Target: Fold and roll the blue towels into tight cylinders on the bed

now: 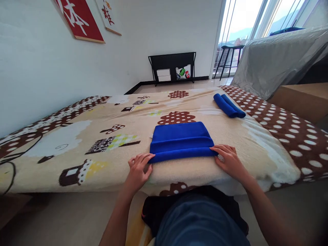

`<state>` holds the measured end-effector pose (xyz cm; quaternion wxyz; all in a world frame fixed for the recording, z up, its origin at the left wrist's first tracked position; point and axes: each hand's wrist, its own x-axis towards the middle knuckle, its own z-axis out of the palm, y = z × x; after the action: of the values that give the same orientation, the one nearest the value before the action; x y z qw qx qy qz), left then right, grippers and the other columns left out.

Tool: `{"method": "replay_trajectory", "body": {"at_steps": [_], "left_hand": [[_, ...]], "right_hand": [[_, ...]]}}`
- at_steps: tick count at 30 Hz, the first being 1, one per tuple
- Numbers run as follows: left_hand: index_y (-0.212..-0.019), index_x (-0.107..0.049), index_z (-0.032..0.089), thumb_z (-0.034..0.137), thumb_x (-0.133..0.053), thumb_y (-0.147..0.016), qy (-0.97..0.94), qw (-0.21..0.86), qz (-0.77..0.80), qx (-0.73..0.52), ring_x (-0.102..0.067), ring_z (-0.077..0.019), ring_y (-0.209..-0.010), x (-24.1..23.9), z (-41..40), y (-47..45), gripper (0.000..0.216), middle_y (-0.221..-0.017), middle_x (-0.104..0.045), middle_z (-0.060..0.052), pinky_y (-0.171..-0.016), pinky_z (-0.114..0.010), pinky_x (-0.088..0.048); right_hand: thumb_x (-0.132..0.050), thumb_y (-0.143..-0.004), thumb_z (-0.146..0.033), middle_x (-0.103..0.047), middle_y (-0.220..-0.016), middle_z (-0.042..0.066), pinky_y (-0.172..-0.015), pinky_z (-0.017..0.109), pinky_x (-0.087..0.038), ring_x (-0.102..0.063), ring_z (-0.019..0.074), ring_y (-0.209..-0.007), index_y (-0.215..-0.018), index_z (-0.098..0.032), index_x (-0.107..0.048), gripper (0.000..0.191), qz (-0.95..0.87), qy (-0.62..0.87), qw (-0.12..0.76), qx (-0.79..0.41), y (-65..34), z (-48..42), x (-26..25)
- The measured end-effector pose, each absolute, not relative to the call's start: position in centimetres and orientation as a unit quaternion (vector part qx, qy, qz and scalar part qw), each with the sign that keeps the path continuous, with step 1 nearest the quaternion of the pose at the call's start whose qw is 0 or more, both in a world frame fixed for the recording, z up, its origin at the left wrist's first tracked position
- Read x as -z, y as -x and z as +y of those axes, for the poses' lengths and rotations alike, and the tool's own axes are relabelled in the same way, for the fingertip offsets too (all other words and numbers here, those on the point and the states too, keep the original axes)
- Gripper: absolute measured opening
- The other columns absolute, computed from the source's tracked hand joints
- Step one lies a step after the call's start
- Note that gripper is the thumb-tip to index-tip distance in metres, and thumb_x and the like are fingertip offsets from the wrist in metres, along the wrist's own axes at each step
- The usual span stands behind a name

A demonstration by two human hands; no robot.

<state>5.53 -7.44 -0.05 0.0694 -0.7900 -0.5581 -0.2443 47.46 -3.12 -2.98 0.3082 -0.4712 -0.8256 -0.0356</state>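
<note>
A blue towel [180, 138] lies on the patterned blanket in front of me, its near edge turned over into a flat roll and a small pale tag at its left side. My left hand [139, 169] pinches the left end of that roll, fingers on top and thumb below. At the opposite end, my right hand [228, 160] grips the right corner in the same way. Farther back to the right, two rolled blue towels [229, 106] rest side by side, apart from both hands.
The cream blanket [123, 119] with brown dotted borders covers the low bed-like surface. A black rack [171, 65] stands by the far wall. Right of the bed are a cardboard box [302, 99], plastic-covered furniture [279, 58] and a stool [230, 56]. Thin black loops [12, 164] lie at left.
</note>
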Motion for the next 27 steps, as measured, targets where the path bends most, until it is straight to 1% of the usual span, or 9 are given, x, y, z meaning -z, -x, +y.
{"method": "replay_trajectory", "body": {"at_steps": [5,10,13,15,18,21,24,27], "left_hand": [[-0.124,-0.060,0.025,0.026,-0.045,-0.098,0.767,0.031,-0.576,0.281,-0.057,-0.0258,-0.115,0.5,-6.3,-5.6,0.030,-0.120,-0.067,-0.008,-0.100,-0.044,-0.034],[-0.121,-0.059,0.024,0.028,-0.043,-0.099,0.755,0.012,-0.577,0.310,-0.057,-0.0250,-0.109,0.2,-7.1,-5.0,0.028,-0.116,-0.067,-0.009,-0.099,-0.042,-0.038],[-0.125,-0.057,0.024,0.027,-0.038,-0.101,0.759,-0.003,-0.574,0.307,-0.058,-0.0231,-0.107,-0.1,-7.9,-4.9,0.031,-0.112,-0.067,-0.007,-0.098,-0.040,-0.039],[-0.124,-0.059,0.025,0.024,-0.038,-0.100,0.762,0.018,-0.579,0.290,-0.058,-0.0235,-0.106,-0.2,-8.1,-5.2,0.032,-0.109,-0.068,-0.006,-0.099,-0.042,-0.037],[-0.119,-0.064,0.025,0.018,-0.043,-0.096,0.739,0.103,-0.601,0.286,-0.057,-0.0275,-0.111,-0.3,-8.1,-6.5,0.031,-0.116,-0.067,-0.008,-0.100,-0.048,-0.034],[-0.121,-0.063,0.024,0.010,-0.044,-0.093,0.735,0.163,-0.584,0.303,-0.056,-0.0286,-0.118,-0.5,-8.0,-8.8,0.037,-0.126,-0.065,-0.010,-0.104,-0.051,-0.033],[-0.129,-0.059,0.023,0.005,-0.041,-0.093,0.797,0.145,-0.504,0.300,-0.058,-0.0245,-0.122,-0.4,-7.7,-12.0,0.044,-0.129,-0.065,-0.009,-0.107,-0.045,-0.038],[-0.138,-0.053,0.020,0.006,-0.038,-0.094,0.836,0.118,-0.451,0.289,-0.056,-0.0223,-0.128,-0.1,-7.3,-15.0,0.048,-0.136,-0.062,-0.010,-0.110,-0.043,-0.041]], "right_hand": [[-0.049,-0.093,-0.019,-0.068,-0.116,0.006,-0.096,0.039,-0.040,-0.060,0.0218,-0.108,-0.125,-0.022,-0.060,0.034,-0.812,0.482,0.329,0.013,-46.9,-2.1,2.7],[-0.053,-0.090,-0.022,-0.070,-0.106,0.005,-0.094,0.038,-0.040,-0.061,0.0214,-0.101,-0.118,-0.022,-0.062,0.029,-0.801,0.475,0.363,0.021,-47.2,-3.0,2.0],[-0.050,-0.092,-0.023,-0.070,-0.102,0.004,-0.093,0.037,-0.040,-0.061,0.0206,-0.099,-0.117,-0.023,-0.062,0.028,-0.815,0.464,0.349,-0.006,-47.7,-3.7,1.4],[-0.046,-0.094,-0.022,-0.070,-0.100,0.004,-0.091,0.037,-0.041,-0.060,0.0207,-0.098,-0.114,-0.023,-0.064,0.027,-0.824,0.462,0.327,-0.010,-47.6,-3.9,1.2],[-0.045,-0.094,-0.021,-0.068,-0.108,0.007,-0.092,0.040,-0.040,-0.058,0.0234,-0.102,-0.111,-0.022,-0.067,0.028,-0.810,0.487,0.323,0.047,-46.7,-3.8,1.2],[-0.047,-0.091,-0.015,-0.066,-0.117,0.010,-0.095,0.042,-0.038,-0.057,0.0248,-0.107,-0.112,-0.019,-0.068,0.030,-0.778,0.509,0.350,0.114,-44.2,-4.0,1.4],[-0.045,-0.091,-0.009,-0.067,-0.119,0.008,-0.100,0.040,-0.037,-0.058,0.0221,-0.111,-0.117,-0.019,-0.066,0.035,-0.816,0.445,0.354,0.101,-40.8,-4.6,1.2],[-0.044,-0.095,-0.012,-0.065,-0.128,0.007,-0.106,0.040,-0.033,-0.056,0.0207,-0.121,-0.129,-0.020,-0.061,0.039,-0.854,0.389,0.336,0.076,-37.8,-5.3,0.8]]}}
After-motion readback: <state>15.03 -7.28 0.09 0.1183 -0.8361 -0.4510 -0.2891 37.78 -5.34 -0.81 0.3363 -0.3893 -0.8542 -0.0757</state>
